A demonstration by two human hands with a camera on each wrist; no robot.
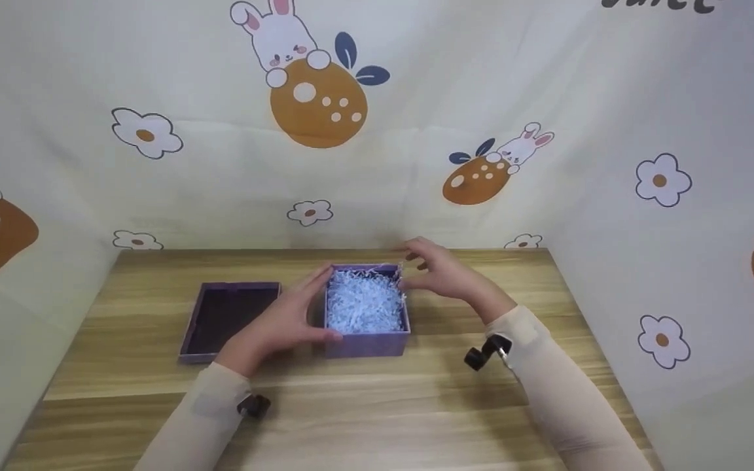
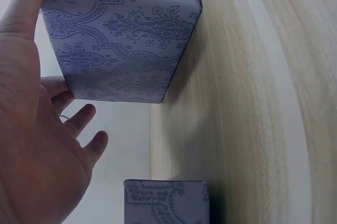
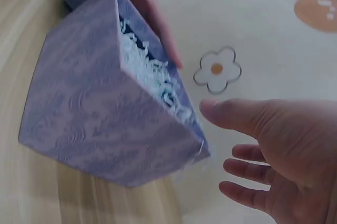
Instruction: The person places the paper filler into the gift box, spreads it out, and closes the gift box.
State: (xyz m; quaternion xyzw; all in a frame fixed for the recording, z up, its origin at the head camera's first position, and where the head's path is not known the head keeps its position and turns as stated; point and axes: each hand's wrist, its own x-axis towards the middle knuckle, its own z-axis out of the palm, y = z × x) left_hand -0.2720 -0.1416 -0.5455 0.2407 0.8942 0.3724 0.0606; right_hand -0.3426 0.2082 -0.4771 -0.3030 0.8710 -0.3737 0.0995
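A purple patterned gift box [image 1: 367, 345] stands on the wooden table, filled with pale blue shredded paper [image 1: 364, 302]. My left hand [image 1: 288, 314] holds the box at its left side, thumb at the near corner and fingers along the far one. In the left wrist view some of its fingers stand away from the box side [image 2: 121, 39]. Just off the box's far right corner is my right hand [image 1: 446, 271], fingers apart and loosely bent, holding nothing. Paper strands stick out over the rim there in the right wrist view.
To the left of the box lies its lid [image 1: 233, 317], inside facing up, close by my left wrist. A fabric backdrop [image 1: 403, 163] printed with rabbits and flowers rises behind the wooden table [image 1: 377, 418] and along both sides.
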